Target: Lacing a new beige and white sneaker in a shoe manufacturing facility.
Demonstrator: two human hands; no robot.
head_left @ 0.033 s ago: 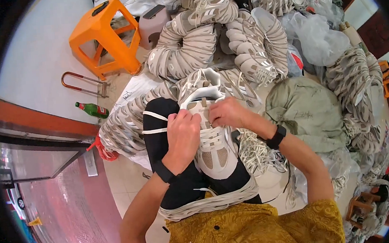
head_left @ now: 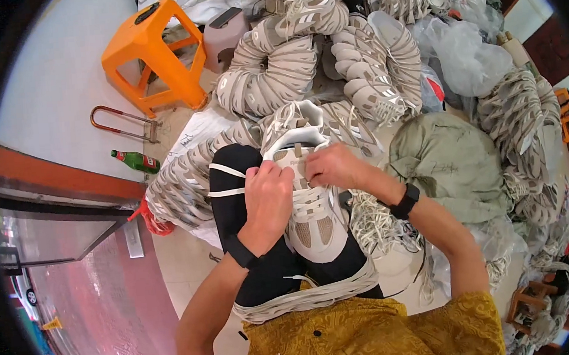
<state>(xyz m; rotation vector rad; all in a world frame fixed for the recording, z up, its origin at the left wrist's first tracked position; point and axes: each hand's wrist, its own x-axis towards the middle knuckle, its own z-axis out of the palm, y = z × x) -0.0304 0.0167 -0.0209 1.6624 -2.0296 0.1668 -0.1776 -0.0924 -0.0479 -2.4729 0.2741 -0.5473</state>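
A beige and white sneaker (head_left: 318, 231) rests on my black-trousered thighs, its toe toward me. White lace crosses its lower eyelets. My left hand (head_left: 269, 195) is closed in a pinch at the left eyelet edge, beside the tongue (head_left: 299, 166). Two strands of white shoelace (head_left: 227, 192) run across my left thigh to that hand. On the opposite eyelet edge my right hand (head_left: 333, 165) pinches with bent fingers; what lies between them is hidden. A bundle of pale laces (head_left: 319, 295) lies across my lap.
Rows of sneaker uppers (head_left: 267, 76) are heaped ahead. An orange stool (head_left: 150, 51) and a green bottle (head_left: 137, 161) are at the left. To my right are a full olive sack (head_left: 448, 166), tangled laces (head_left: 380, 223) on the floor and clear plastic bags (head_left: 464, 59).
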